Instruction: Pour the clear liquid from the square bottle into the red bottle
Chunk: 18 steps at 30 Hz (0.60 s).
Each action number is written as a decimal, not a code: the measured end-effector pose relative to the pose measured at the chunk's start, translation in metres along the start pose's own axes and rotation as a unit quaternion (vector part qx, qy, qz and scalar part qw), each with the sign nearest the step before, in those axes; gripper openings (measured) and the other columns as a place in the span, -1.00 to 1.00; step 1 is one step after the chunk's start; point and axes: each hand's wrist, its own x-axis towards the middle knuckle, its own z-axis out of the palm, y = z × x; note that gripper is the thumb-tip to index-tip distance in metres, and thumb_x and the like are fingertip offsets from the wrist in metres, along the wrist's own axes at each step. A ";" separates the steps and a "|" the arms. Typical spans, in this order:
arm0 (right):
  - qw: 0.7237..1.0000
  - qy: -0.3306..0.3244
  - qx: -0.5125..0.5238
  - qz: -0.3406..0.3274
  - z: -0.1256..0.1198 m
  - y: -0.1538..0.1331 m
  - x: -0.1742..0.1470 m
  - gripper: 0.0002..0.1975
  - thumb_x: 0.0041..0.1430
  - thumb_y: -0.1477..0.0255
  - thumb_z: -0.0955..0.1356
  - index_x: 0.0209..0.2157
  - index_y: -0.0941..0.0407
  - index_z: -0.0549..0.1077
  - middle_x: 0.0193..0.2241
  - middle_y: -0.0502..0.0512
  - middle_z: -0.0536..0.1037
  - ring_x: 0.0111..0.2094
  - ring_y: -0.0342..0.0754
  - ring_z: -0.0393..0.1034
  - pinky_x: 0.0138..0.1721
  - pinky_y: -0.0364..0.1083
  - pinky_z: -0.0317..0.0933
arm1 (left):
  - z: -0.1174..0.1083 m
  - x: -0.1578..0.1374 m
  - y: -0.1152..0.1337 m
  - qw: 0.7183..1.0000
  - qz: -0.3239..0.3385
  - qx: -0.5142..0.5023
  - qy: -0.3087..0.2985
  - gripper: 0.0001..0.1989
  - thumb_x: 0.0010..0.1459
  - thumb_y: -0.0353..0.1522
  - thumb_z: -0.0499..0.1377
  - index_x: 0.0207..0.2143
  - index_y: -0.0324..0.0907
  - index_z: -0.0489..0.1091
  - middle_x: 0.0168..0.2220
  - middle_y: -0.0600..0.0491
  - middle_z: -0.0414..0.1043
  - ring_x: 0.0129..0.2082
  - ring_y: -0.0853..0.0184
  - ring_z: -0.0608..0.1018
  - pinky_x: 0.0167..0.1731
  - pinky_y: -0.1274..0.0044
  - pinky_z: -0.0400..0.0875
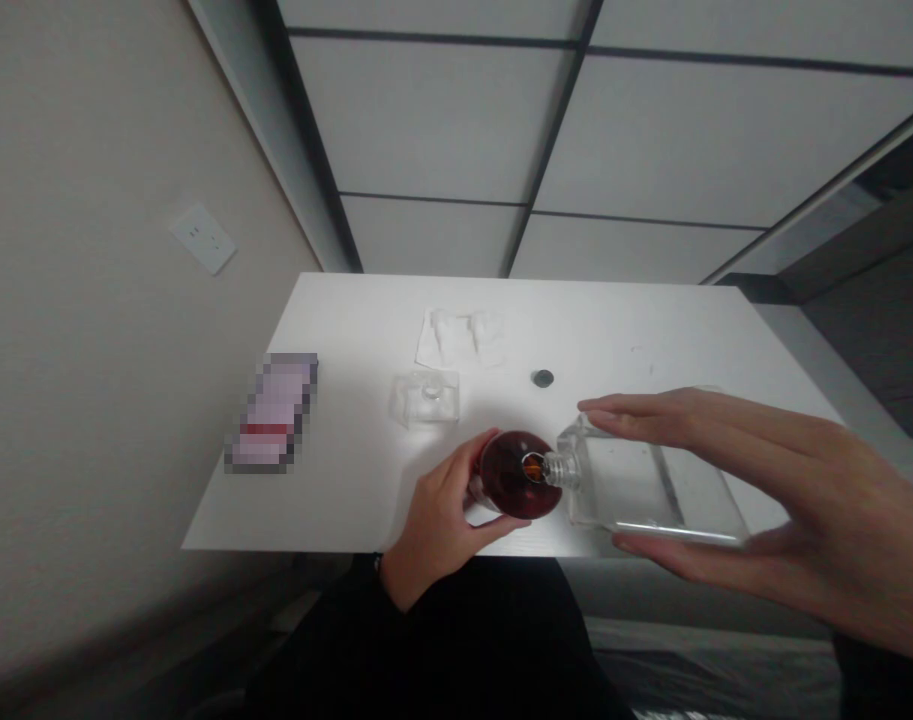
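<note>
Near the table's front edge, my left hand wraps round an amber-brown bottle with an uncovered round mouth. My right hand grips a large clear square bottle by its sides, tipped over onto its side with its neck pointing left. Its threaded neck lies at the mouth of the brown bottle; whether the two touch I cannot tell. Any liquid passing between them is not visible. A small clear square bottle stands beyond my left hand. To its right a small dark round cap lies on the table.
The white table meets a wall at the left. White folded tissue lies toward the back. A pixelated pinkish flat object is at the left edge. Panelled doors stand behind the table, and a wall socket is on the left.
</note>
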 end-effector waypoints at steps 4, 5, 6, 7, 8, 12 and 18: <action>1.000 -0.011 -0.002 0.011 -0.002 -0.001 -0.001 -0.50 0.41 0.08 0.36 0.27 -0.07 0.34 0.09 0.15 0.67 0.00 0.21 0.68 -0.06 0.11 0.64 | 0.000 0.000 0.000 1.000 0.005 0.003 0.000 -0.17 0.08 -0.24 0.52 0.35 -0.07 0.29 0.27 -0.13 0.51 0.23 -0.02 0.61 0.18 0.16 0.61; 1.000 -0.011 -0.001 0.012 -0.002 -0.001 -0.001 -0.50 0.41 0.07 0.37 0.27 -0.08 0.34 0.09 0.15 0.67 0.00 0.22 0.68 -0.07 0.11 0.64 | 0.000 0.000 0.000 1.000 0.005 0.006 0.001 -0.17 0.08 -0.24 0.52 0.35 -0.07 0.29 0.27 -0.13 0.51 0.23 -0.02 0.61 0.19 0.15 0.60; 1.000 -0.010 -0.001 0.013 -0.003 -0.001 -0.001 -0.50 0.40 0.07 0.37 0.27 -0.08 0.33 0.09 0.14 0.67 0.00 0.22 0.68 -0.07 0.12 0.64 | 0.000 0.000 0.000 1.000 0.004 0.008 0.001 -0.16 0.08 -0.24 0.52 0.35 -0.07 0.29 0.27 -0.13 0.51 0.23 -0.03 0.61 0.19 0.15 0.59; 1.000 -0.009 -0.002 0.012 -0.003 -0.001 -0.002 -0.50 0.41 0.07 0.37 0.27 -0.08 0.33 0.09 0.14 0.67 0.00 0.22 0.68 -0.07 0.12 0.64 | 0.000 0.000 0.001 1.000 0.004 0.009 0.000 -0.16 0.08 -0.24 0.52 0.35 -0.07 0.28 0.27 -0.14 0.51 0.23 -0.03 0.61 0.20 0.14 0.59; 1.000 -0.010 -0.003 0.010 -0.003 -0.001 -0.002 -0.51 0.41 0.07 0.37 0.27 -0.08 0.34 0.09 0.14 0.67 0.00 0.22 0.68 -0.06 0.12 0.64 | 0.000 0.000 0.001 1.000 0.004 0.009 0.000 -0.16 0.08 -0.23 0.52 0.35 -0.08 0.28 0.27 -0.14 0.51 0.23 -0.02 0.60 0.20 0.15 0.58; 1.000 -0.010 -0.006 0.010 -0.003 -0.001 -0.002 -0.51 0.42 0.07 0.36 0.27 -0.07 0.33 0.09 0.14 0.68 0.00 0.21 0.68 -0.05 0.11 0.64 | -0.001 0.000 0.000 1.000 0.003 0.008 -0.002 -0.17 0.08 -0.24 0.52 0.34 -0.08 0.29 0.28 -0.14 0.51 0.24 -0.02 0.59 0.23 0.15 0.56; 1.000 -0.005 -0.008 0.005 -0.002 -0.002 0.000 -0.51 0.42 0.06 0.35 0.26 -0.05 0.34 0.08 0.15 0.68 -0.01 0.18 0.69 -0.06 0.07 0.65 | -0.001 0.000 0.001 1.000 0.008 0.011 0.004 -0.17 0.07 -0.24 0.53 0.34 -0.09 0.29 0.27 -0.14 0.52 0.24 -0.02 0.60 0.23 0.14 0.55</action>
